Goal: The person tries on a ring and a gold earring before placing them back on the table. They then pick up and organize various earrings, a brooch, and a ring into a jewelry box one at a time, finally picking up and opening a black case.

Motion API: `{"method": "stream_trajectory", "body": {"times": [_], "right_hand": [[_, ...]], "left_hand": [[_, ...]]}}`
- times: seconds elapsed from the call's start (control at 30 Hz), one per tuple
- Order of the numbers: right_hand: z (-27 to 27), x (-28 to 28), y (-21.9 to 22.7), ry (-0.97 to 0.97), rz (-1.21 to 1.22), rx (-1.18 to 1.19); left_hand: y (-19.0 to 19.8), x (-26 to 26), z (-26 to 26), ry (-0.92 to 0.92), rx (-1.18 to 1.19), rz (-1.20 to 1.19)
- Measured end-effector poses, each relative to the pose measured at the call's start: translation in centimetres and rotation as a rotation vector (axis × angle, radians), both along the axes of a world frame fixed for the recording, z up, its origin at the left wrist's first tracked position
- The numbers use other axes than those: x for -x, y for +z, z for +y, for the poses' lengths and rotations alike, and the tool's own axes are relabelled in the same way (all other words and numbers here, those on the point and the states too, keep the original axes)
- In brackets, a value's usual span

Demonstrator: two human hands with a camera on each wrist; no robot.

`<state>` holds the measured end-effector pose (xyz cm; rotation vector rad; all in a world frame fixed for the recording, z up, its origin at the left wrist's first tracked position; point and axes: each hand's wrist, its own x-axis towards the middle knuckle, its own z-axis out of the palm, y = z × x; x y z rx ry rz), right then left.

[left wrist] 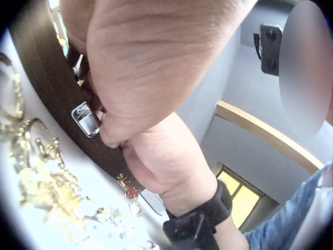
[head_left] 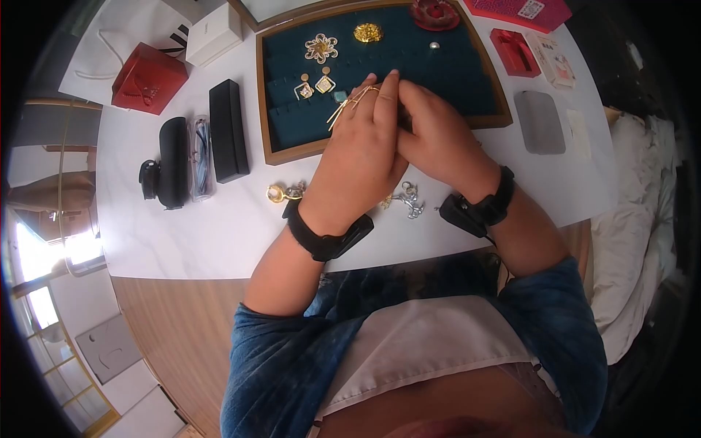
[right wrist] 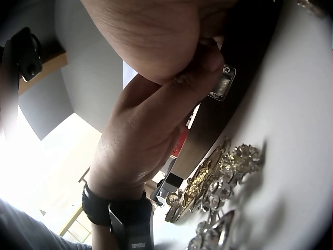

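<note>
Both hands meet over the front part of a shallow wooden case (head_left: 296,152) with a dark green lining. My left hand (head_left: 358,153) lies back upward, its fingers stretched forward. Across those fingers sits a thin gold openwork piece (head_left: 349,104) with straight bars. Against its side my right hand (head_left: 444,135) is pressed, its fingers mostly hidden; I cannot tell what they hold. A metal latch (left wrist: 86,120) on the case's front edge shows just beside the thumbs. Close ahead lie a pair of square drop earrings (head_left: 325,82) and a small teal piece (head_left: 339,95).
A flower brooch (head_left: 321,49), a gold oval piece (head_left: 368,32) and a pearl (head_left: 434,45) lie farther back. Jewellery (head_left: 405,200) is heaped before the case. Leftward are a black box (head_left: 228,131), glasses case (head_left: 173,162) and red bag (head_left: 150,79); rightward, a grey pad (head_left: 540,122).
</note>
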<state>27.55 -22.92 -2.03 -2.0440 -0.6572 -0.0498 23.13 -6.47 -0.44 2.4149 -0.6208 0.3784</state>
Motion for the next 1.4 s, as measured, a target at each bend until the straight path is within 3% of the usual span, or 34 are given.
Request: {"method": "stream_trajectory", "body": {"times": [1.4], "right_hand": [[-0.02, 0.11, -0.13, -0.001, -0.011, 0.001]], "left_hand": [[-0.08, 0.06, 0.06, -0.001, -0.004, -0.012]]}}
